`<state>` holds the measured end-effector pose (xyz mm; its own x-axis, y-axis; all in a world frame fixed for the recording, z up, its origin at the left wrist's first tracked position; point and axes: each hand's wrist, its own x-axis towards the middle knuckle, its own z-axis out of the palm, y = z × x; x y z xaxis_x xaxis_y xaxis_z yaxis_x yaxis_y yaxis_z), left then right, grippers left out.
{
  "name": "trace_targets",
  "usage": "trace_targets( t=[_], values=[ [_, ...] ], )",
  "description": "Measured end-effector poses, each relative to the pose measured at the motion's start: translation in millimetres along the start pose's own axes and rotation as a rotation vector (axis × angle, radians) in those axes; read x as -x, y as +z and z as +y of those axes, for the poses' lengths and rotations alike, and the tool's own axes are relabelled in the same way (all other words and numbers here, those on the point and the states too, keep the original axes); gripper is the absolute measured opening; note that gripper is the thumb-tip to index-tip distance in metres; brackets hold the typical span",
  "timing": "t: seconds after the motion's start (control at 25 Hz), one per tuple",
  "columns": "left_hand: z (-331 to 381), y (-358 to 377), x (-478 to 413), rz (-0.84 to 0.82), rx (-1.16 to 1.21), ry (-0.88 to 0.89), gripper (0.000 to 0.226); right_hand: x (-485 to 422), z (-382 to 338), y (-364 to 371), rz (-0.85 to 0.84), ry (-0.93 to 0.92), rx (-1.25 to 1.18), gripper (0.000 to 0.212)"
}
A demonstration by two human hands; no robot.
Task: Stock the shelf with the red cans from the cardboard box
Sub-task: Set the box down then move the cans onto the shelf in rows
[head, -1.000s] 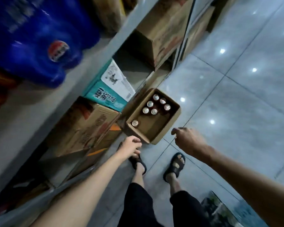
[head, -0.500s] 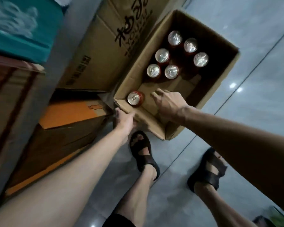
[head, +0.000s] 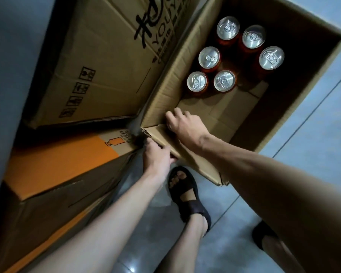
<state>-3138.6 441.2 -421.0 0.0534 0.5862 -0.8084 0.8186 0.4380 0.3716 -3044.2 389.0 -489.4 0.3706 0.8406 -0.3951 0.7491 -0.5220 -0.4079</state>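
Six cans (head: 222,62) stand upright in the far left part of the box (head: 295,123), long axes vertical, tops facing the camera; round silver lids with pull tabs, red sides barely seen in shadow. Box is open-topped plain brown corrugated cardboard, rectangular, sitting on the grey tile floor (head: 323,154), its bare bottom visible in the near half. Right hand (head: 183,125) reaches over the near wall into the near left corner, fingers curled down around something hidden under the palm; can't tell what, or whether it is gripped. Left hand (head: 156,154) is outside the box at that same corner, fingers curled against the near wall's outer face, thumb at the corner edge. Left of the box: a printed brown carton (head: 98,62) and an orange-topped carton (head: 53,160), both touching or just beside the box corner. Dark sandal (head: 187,196) on foot just near the box
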Motion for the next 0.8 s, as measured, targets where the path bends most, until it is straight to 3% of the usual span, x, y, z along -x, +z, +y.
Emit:
trace_targets(
  t=[0.16, 0.28, 0.4, 0.48, 0.56, 0.8],
  values=[
    [2.1, -3.7, 8.6, 0.005, -0.164, -0.049, 0.056, 52.8, 24.5, -33.7, 0.051, 0.271, -0.455, 0.06],
    [15.0, -9.9, 51.8, 0.016, -0.426, 0.066, 0.07, 102.2, 43.9, -89.0, 0.087, 0.466, -0.773, 0.065],
    [59.1, -15.6, 121.5, -0.224, -0.498, 0.236, 0.072, 155.7, 52.8, -167.0, 0.079, 0.584, -1.198, 0.059],
    [100.5, -27.2, 171.6, -0.441, -0.468, 0.327, 0.08, 189.7, 48.8, -225.9, 0.059, 0.574, -1.358, 0.057],
    [139.8, -43.5, 222.3, -0.558, -0.438, 0.349, 0.082, 217.9, 39.8, -282.3, 0.041, 0.527, -1.411, 0.058],
    [241.1, -132.0, 414.9, -0.641, -0.337, 0.327, 0.062, 311.2, -14.6, -491.1, -0.079, 0.288, -1.41, 0.061]
  ],
)
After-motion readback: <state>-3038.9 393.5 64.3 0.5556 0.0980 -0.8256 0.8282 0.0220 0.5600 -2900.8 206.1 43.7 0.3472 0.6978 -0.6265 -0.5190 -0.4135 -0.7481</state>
